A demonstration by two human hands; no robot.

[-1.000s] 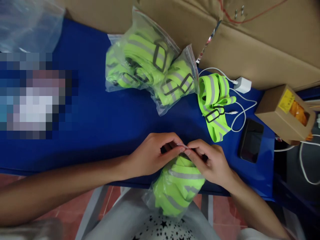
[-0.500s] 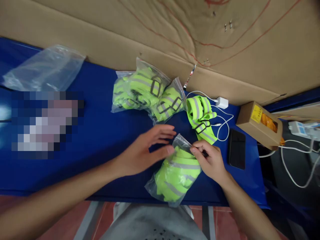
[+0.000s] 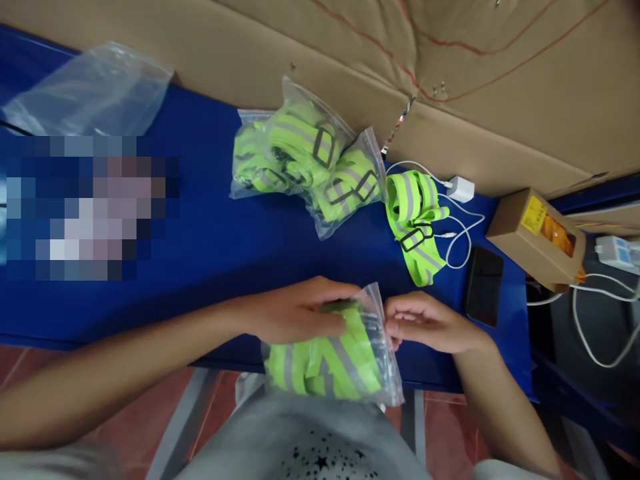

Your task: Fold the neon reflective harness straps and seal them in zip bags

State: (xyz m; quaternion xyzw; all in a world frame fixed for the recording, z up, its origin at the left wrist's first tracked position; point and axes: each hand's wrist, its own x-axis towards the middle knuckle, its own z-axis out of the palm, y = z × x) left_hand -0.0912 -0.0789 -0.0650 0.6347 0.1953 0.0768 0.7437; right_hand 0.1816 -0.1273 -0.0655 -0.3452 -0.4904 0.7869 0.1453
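Observation:
A clear zip bag (image 3: 387, 373) with a folded neon-yellow reflective strap (image 3: 345, 363) inside is held at the table's front edge, its zip end toward the right. My left hand (image 3: 300, 310) grips the bag from the left, thumb on top and the other fingers partly hidden behind it. At the zip edge, my right hand (image 3: 433, 323) has curled fingers and the thumb pressed against the plastic. Farther back lie several filled zip bags (image 3: 295, 150) of similar straps with black buckles. A loose reflective strap (image 3: 413, 200) rests beyond my right hand.
An empty clear bag (image 3: 100, 87) lies at the back left, near a pixelated patch. To the right are a black phone (image 3: 484, 285), a white charger (image 3: 461, 189) with its cable, and a cardboard box (image 3: 520, 220). A cardboard panel (image 3: 240, 47) stands along the back edge.
My left hand has come down onto the bag and grips it. The bag has turned so its zip end faces right, and my right hand is now at that edge. The view has shifted.

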